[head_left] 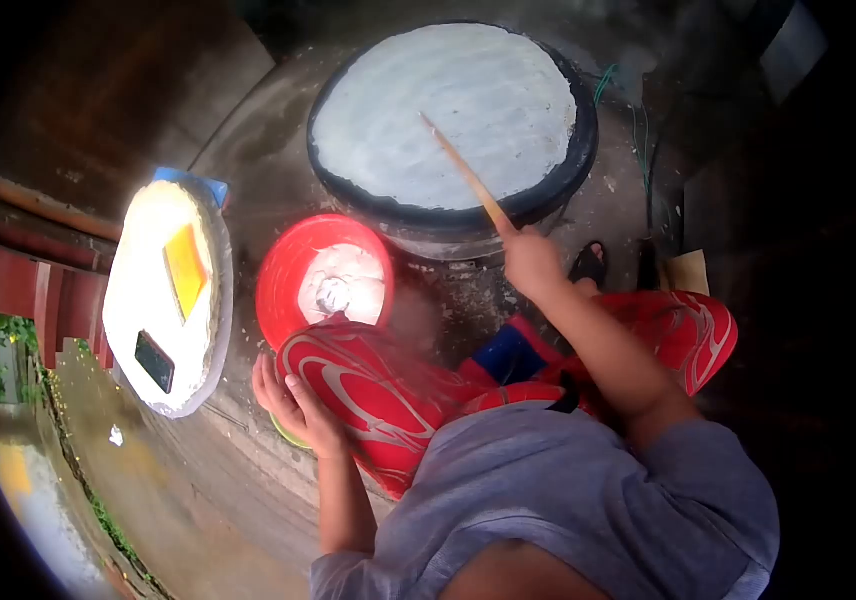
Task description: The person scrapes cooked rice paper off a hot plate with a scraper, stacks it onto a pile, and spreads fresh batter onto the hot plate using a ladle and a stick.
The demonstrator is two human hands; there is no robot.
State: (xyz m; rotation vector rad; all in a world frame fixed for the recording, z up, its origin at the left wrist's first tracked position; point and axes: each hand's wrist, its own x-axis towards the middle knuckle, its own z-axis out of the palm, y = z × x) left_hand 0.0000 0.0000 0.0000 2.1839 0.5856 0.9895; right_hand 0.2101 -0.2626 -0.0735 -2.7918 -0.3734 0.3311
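Note:
My right hand (533, 264) is closed round the thick end of a flat wooden stick (468, 178). The stick slants up and left, with its narrow tip over a thin white sheet (398, 90) that looks like batter. This sheet covers most of a round griddle with a dark rim (580, 165); whether the tip touches it, I cannot tell. My left hand (298, 408) rests beside my left knee, fingers stretched out and holding nothing. Just above that knee stands a red basin (276, 290) with white batter and a pale, roundish object in it, partly hidden by the knee.
On the left, a round, pale stack or board (143, 285) carries a yellow flat piece (186, 270) and a dark phone (154, 361). A blue object (210, 188) shows behind it. Green cord (605, 84) lies right of the griddle. A sandalled foot (589, 264) is near its base.

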